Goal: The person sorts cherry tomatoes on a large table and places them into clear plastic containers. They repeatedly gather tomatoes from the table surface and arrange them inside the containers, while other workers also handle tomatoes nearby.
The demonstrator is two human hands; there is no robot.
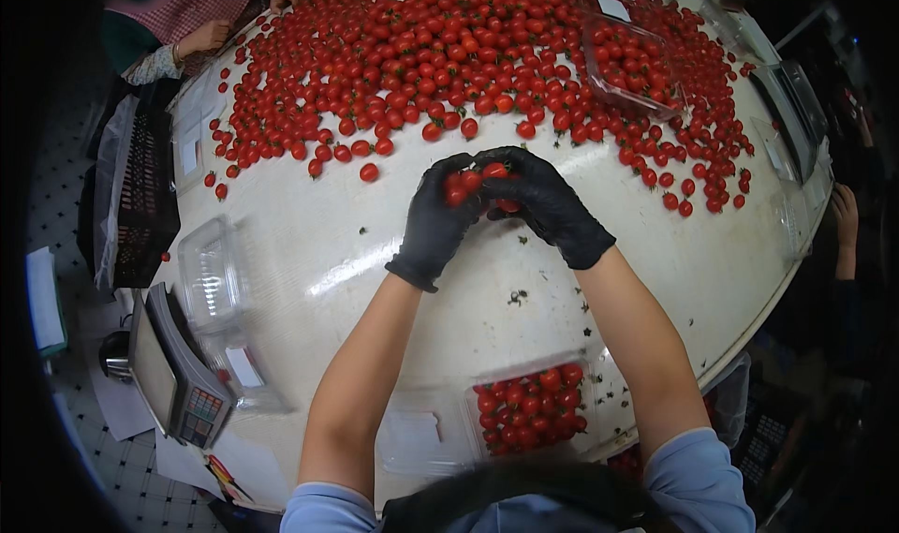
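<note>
My left hand (439, 213) and my right hand (544, 199), both in black gloves, come together over the middle of a white table (337, 322). Several red cherry tomatoes (463, 184) are cupped between them, some lying in each hand. Beyond my fingers spreads a large heap of loose cherry tomatoes (421, 55), some with green stems. Close to my body stands an open clear plastic clamshell box (474, 420). Its right half holds cherry tomatoes (530, 406), and a white label lies on its lid half at left.
Left are an empty clamshell (211, 273), a weighing scale (175, 371) and a black plastic crate (144, 203). A filled clear box (632, 62) sits on the heap. Another person's hands (204, 38) rest at the far left edge; another hand (845, 210) is at right. Green calyx bits (517, 297) dot the tabletop.
</note>
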